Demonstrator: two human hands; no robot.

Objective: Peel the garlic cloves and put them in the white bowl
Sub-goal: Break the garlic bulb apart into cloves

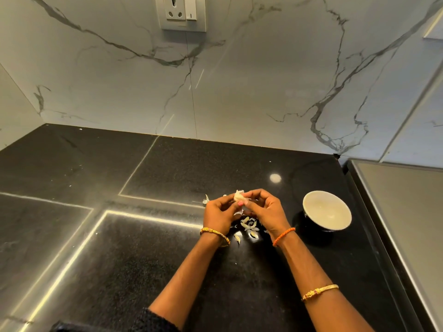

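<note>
My left hand [219, 213] and my right hand [266, 209] meet above the black counter [143, 248], both pinching a pale garlic piece [239, 195] with papery skin sticking up from it. Fingers cover most of the garlic. Under the hands lie several loose garlic skins [249, 225] on the counter. The white bowl [327, 210], dark on the outside, stands to the right of my right hand, a short gap away. A pale clove seems to lie inside it.
A marble wall [239, 92] with a power socket [183, 13] rises behind the counter. A grey steel surface [402, 212] borders the counter on the right. One stray skin [205, 200] lies just beyond my left hand.
</note>
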